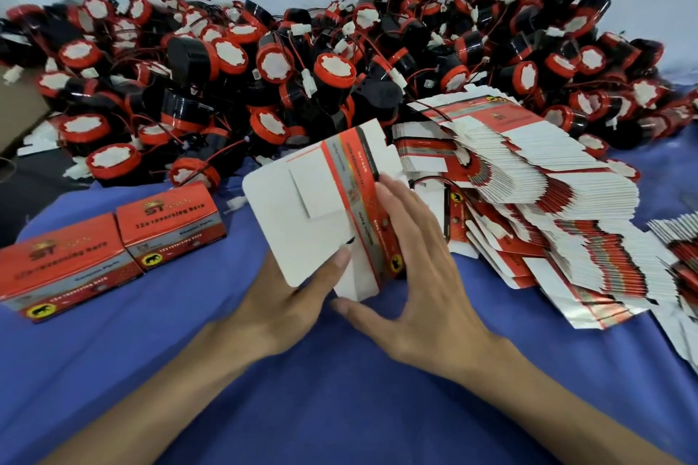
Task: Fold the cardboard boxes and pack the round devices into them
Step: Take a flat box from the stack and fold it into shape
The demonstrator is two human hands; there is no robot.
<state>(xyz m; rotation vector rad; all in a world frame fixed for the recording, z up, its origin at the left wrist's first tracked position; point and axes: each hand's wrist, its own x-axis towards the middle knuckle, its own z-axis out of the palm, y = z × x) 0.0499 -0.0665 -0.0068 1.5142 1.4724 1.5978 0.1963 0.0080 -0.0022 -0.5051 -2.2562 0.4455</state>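
A flat, partly unfolded cardboard box (302, 208), white inside with a red and grey printed band, is held up over the blue cloth at the centre. My left hand (291, 298) holds it from below, thumb pressed on the white panel near its lower edge. My right hand (415, 276) lies against the printed side with straight fingers, its thumb spread out under the box. A big heap of round black and red devices (332, 72) with wires fills the back. Two folded red boxes (170, 223) (64, 268) stand at the left.
A fanned stack of flat unfolded boxes (547, 208) spreads across the right side, with more flat ones (680, 249) at the far right edge. The blue cloth (340, 389) covers the table in front. A brown cardboard piece (19, 109) shows at the left edge.
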